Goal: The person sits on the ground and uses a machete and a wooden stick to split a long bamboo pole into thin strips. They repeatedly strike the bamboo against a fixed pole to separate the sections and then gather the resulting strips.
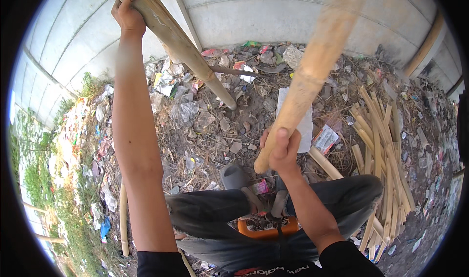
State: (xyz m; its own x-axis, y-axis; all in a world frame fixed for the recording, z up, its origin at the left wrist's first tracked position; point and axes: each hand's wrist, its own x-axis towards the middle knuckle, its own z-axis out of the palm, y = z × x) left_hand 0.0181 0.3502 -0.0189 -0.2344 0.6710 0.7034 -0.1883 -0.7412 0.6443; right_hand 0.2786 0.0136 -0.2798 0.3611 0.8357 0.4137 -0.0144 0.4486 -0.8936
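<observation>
While gripping high at eleven o'clock, left hand (pixel 128 14) clenched round the top of a long bamboo pole (pixel 181 44), slanting down to the littered ground (pixel 205 130) near centre. Right hand (pixel 282 152) at centre, wrapped tight around the lower end of a thick wooden club (pixel 312 66), raised and blurred toward one o'clock. Just beside that club, a pale flat block (pixel 305 125) on the ground. Over at three o'clock, a heap of split bamboo strips (pixel 381 150). Down at six o'clock, an orange stool (pixel 268 230) between dark trousered knees, grey sandal (pixel 233 176) close by.
</observation>
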